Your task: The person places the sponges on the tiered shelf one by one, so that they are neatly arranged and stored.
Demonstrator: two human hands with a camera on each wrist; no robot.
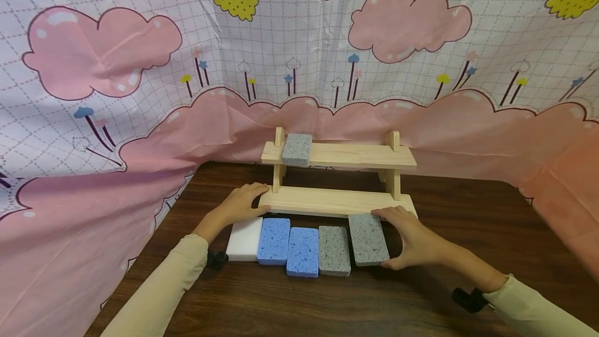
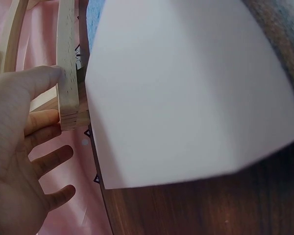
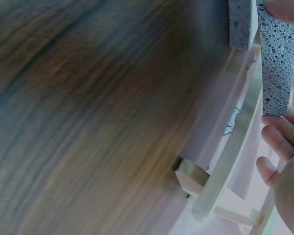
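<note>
The rightmost grey sponge [image 1: 368, 239] is on the near side of the wooden shelf [image 1: 327, 200], its long axis running near to far. From its right, the right hand [image 1: 412, 238] clamps it between fingers and thumb; the left hand [image 1: 238, 203], well apart, pinches the shelf's left end.

A shelf [image 1: 393, 183] stood near the back edge of the tabletop [image 1: 299, 306], a curtain [image 1: 290, 25] behind it. One sponge [image 1: 297, 150] lay on the left end of its upper board [image 1: 355, 153]. Before the lower board [image 1: 323, 199], left to right, lay a slab [image 1: 245, 240] and three sponges [image 1: 274, 242]; right of them, the right hand [image 1: 404, 235] held another sponge [image 1: 368, 239]. The left hand [image 1: 241, 204] gripped the lower board's left end.
</note>
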